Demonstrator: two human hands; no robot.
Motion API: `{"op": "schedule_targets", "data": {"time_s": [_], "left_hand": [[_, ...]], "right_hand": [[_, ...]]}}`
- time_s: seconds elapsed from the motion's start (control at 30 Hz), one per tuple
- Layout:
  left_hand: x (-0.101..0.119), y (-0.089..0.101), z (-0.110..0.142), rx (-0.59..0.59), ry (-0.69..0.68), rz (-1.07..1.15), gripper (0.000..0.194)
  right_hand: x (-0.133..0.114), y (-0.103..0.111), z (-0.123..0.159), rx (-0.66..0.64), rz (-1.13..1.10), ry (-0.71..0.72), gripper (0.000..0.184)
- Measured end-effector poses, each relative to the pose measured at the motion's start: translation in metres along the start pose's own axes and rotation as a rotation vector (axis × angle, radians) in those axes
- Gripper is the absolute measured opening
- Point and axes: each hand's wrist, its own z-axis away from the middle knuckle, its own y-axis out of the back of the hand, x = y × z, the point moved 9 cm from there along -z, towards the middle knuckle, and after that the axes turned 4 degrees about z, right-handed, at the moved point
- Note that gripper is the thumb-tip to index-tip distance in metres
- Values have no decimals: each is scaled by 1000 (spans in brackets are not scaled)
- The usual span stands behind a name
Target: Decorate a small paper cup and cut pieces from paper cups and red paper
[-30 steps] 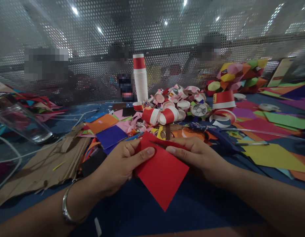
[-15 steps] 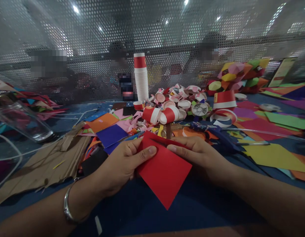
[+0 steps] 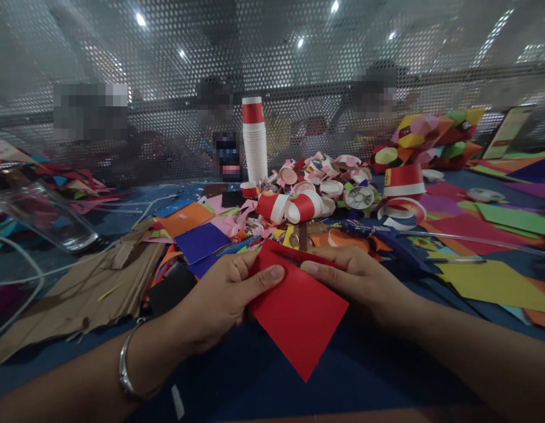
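Note:
A sheet of red paper (image 3: 301, 317) hangs between my two hands above the blue table, one corner pointing down toward me. It is folded or doubled along its upper edge, where a dark gap shows between two layers. My left hand (image 3: 230, 288) pinches the left side, thumb flat on the front face and fingers behind. On the upper right edge, my right hand (image 3: 358, 273) grips it with the thumb in front near the gap. The fingers behind the paper are mostly hidden.
Behind the hands lie cut paper cups (image 3: 304, 205) and scraps. A tall stack of paper cups (image 3: 254, 147) stands at the back. Cardboard (image 3: 78, 294) and a clear glass (image 3: 56, 217) are on the left, a blue glue gun (image 3: 400, 247) and yellow paper (image 3: 497, 282) on the right.
The view has shifted slightly, so everything appears a little further right. Both hands keep their hold on the red paper, which looks almost the same.

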Motion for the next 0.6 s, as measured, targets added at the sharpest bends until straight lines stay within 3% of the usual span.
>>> {"op": "schedule_targets", "data": {"time_s": [0.23, 0.6], "left_hand": [[-1, 0, 3, -3, 40, -7, 32], [-3, -3, 8, 8, 59, -46, 38]], "right_hand": [[-5, -9, 2, -57, -64, 13, 24], [-3, -2, 2, -7, 28, 12, 28]]}}
